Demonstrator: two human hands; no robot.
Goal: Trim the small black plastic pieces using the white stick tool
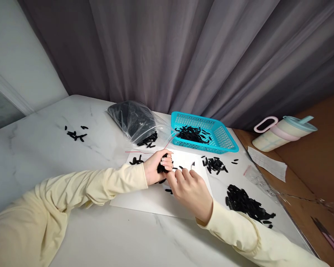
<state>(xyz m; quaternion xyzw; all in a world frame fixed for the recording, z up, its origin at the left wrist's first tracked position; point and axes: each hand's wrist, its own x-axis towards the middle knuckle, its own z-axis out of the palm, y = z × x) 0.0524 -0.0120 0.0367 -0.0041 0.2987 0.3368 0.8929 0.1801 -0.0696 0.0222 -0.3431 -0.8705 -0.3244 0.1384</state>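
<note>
Left hand point(156, 167) clamps a bundle of black pieces point(162, 167) over the white sheet point(156, 202), right hand point(189, 189) fingertips pinched together beside it (grip unclear); loose hold could scatter them.

Both arms wear long, loose pale cream-yellow fabric sleeves. The left pale cream-yellow fabric sleeve point(72, 193) is roomy, bunching into soft folds and creases along the forearm and upper arm, and ends in a plain cuff at the wrist. The right pale cream-yellow fabric sleeve point(247, 237) has a gathered cuff with fine puckers. The bare left hand point(156, 168) shows pale, glossy, neatly shaped fingernails. The bare right hand point(190, 191) carries no rings.
</note>
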